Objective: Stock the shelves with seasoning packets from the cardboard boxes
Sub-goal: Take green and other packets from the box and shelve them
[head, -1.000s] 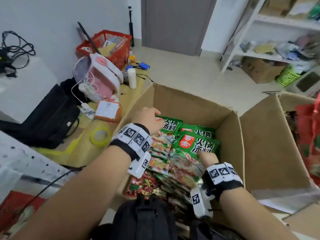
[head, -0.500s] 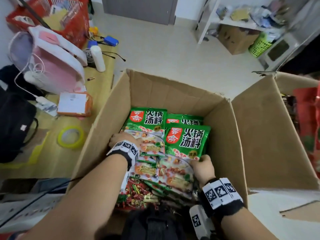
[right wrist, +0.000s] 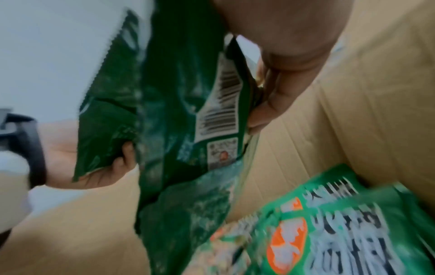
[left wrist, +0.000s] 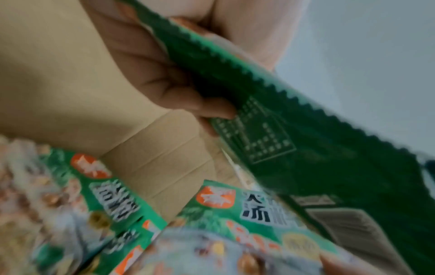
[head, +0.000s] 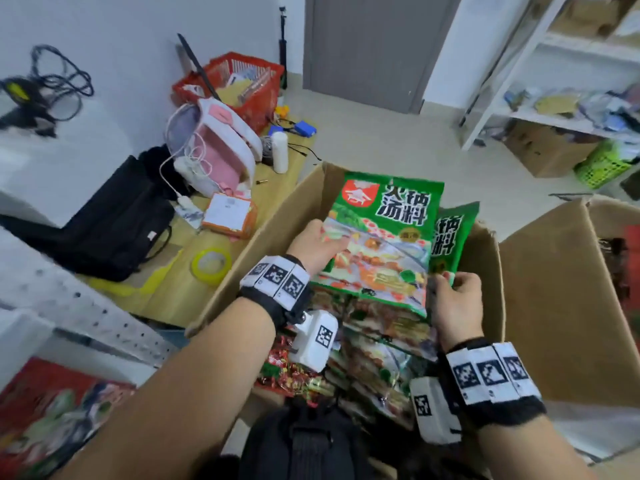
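Note:
An open cardboard box (head: 273, 237) holds several green seasoning packets (head: 377, 344). Both hands hold a small stack of green packets (head: 388, 237) lifted above the box. My left hand (head: 317, 245) grips the stack's left edge, thumb on the front, fingers (left wrist: 188, 89) curled behind it. My right hand (head: 457, 299) pinches the stack's lower right corner; its fingers (right wrist: 270, 104) show behind the dark green back with a barcode (right wrist: 221, 104). A second packet (head: 453, 237) sticks out on the right of the stack. More packets (right wrist: 329, 232) lie below in the box.
White shelves (head: 561, 116) with goods stand at the right back. A second open cardboard box (head: 568, 306) is to the right. At the left lie a black bag (head: 114, 223), a pink-white case (head: 214, 157), a red basket (head: 239, 84) and a yellow tape roll (head: 211, 265).
Both hands were down in the box on the packets. They have since closed on a stack and lifted it up above the box rim. The head view has tilted up.

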